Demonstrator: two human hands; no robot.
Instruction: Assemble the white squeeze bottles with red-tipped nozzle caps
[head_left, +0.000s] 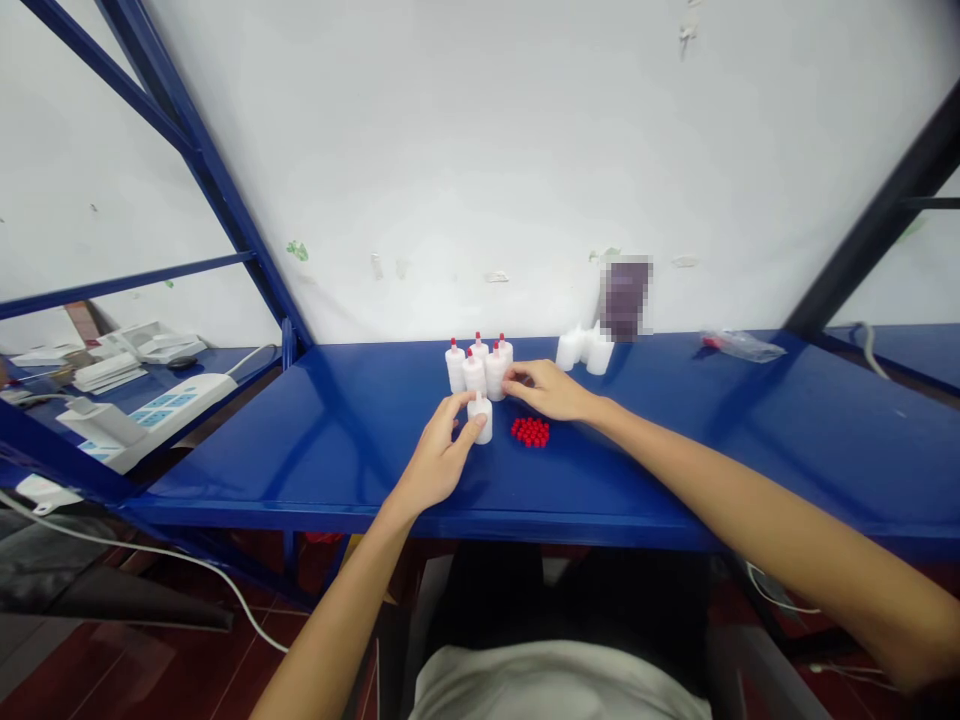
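Left hand (435, 462) pinches uncapped white bottle (481, 418) on desk (315, 440), left of red caps (531, 431). Right hand (547, 388), fingers curled, touches capped bottles (480, 365) behind. Capping step; next needs one cap picked, I judge.

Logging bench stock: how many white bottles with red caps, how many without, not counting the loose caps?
Capped bottles: 5, clustered by the right hand
Uncapped bottle in left hand: 1
Uncapped bottles near wall: about 3, overlapping
Total: about 9
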